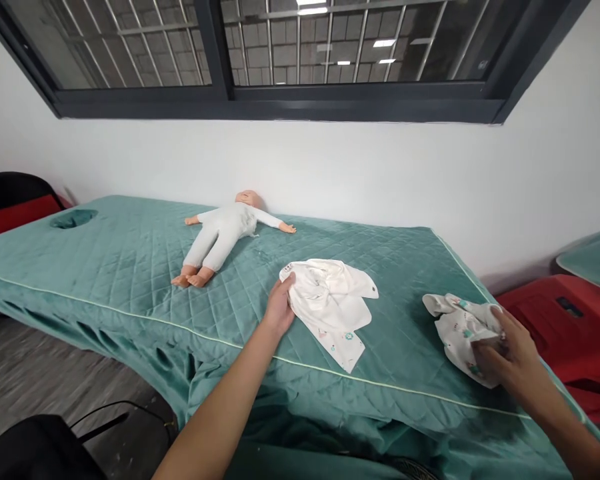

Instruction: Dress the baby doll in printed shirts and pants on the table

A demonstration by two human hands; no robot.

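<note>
With fingers closed, my left hand [281,305] grips the left edge of a white baby garment [330,293], which has a printed part and dark snaps. Its lower end lies on the green quilted cover. Farther right, my right hand [517,353] is closed around a crumpled white printed baby garment [463,330], just over the right part of the bed. A baby doll [225,230] in a white body suit lies on its back, arms spread, left of and beyond my left hand. Neither hand touches the doll.
A massage bed [145,267] with a green quilted cover and a face hole [74,218] stands against the white wall under a barred window [280,53]. Red furniture [555,327] stands at its right end. A black and red chair [17,200] is at the far left.
</note>
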